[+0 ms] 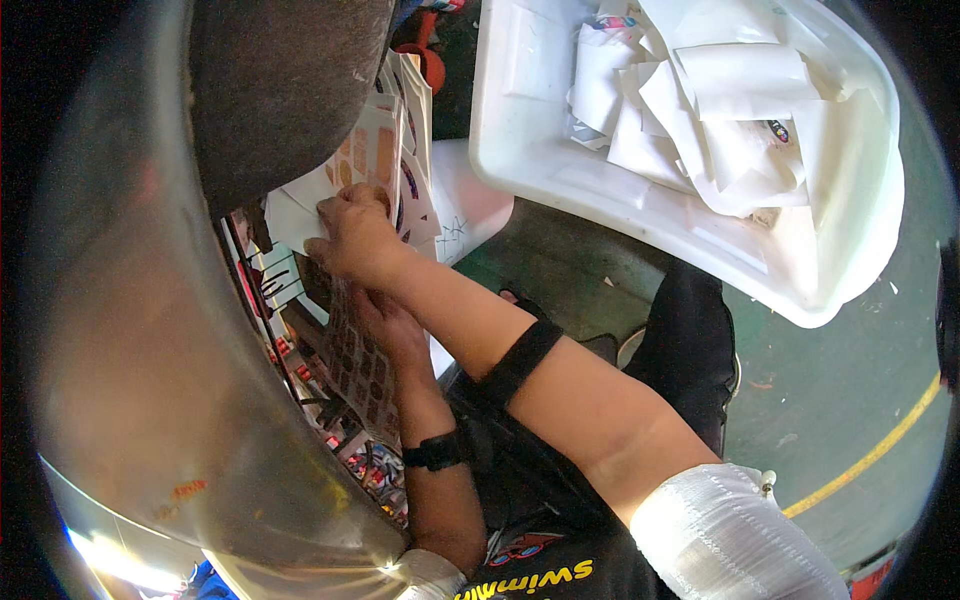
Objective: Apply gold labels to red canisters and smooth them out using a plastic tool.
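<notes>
Both hands at the printed sheets beside a large metal drum

A printed sheet (362, 385) with rows of dark patches hangs at the person's left, below the hands and in front of the drum (120, 350). Above it stands a bundle of paler sheets (415, 150), some with brown patches.

The right forearm reaches up and leftward across the left one, elbow bent at the lower right. The right hand (358, 235) is partly closed, knuckles up and fingers bent against the lower part of the paler sheets; whether it pinches one cannot be told.

The left forearm rises more steeply from the lower edge. The left hand (395, 332) lies along the right edge of the dark-patched sheet, its fingers partly hidden; how firmly it grips cannot be seen.

Black bands (520, 362) circle both forearms. To the right, a white tub (630, 225) holds crumpled white paper (750, 85).
</notes>
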